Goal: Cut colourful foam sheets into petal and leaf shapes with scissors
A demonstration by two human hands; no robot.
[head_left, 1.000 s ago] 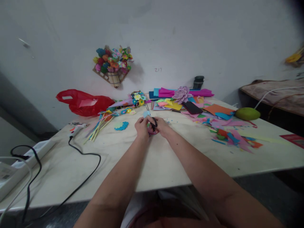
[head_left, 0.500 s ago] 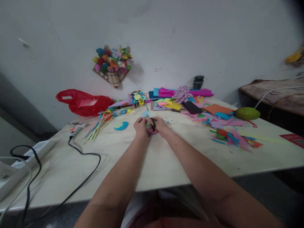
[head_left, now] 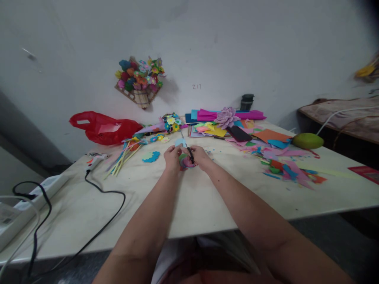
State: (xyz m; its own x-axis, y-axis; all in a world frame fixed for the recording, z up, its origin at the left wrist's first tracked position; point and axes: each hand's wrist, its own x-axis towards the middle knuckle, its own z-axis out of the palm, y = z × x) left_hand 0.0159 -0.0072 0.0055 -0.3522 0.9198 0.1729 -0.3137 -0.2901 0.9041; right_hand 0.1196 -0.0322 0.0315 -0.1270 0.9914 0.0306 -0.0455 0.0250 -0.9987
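Observation:
My left hand [head_left: 172, 157] pinches a light blue piece of paper or foam [head_left: 180, 142] near the middle of the table. Scissors with dark handles [head_left: 190, 154] are in my right hand [head_left: 200, 156], their blades pointing away from me beside the light blue piece. Whether the blades are apart is too small to tell. Below the hands, on the table, lies a pink and green round item [head_left: 186, 161], partly hidden by my fingers. To the left rests a blue scalloped piece [head_left: 151, 157].
A glue gun [head_left: 97, 161] with its black cord and a white power strip [head_left: 50, 185] are at left, near thin sticks [head_left: 124, 157] and a red bag [head_left: 109, 130]. Coloured scraps [head_left: 291, 169], a dark phone [head_left: 239, 134] and a green mango-like fruit [head_left: 308, 141] are at right.
My left hand has shifted slightly left with the light blue piece, apart from the right hand. More of the scissors and the pink and green item shows between them.

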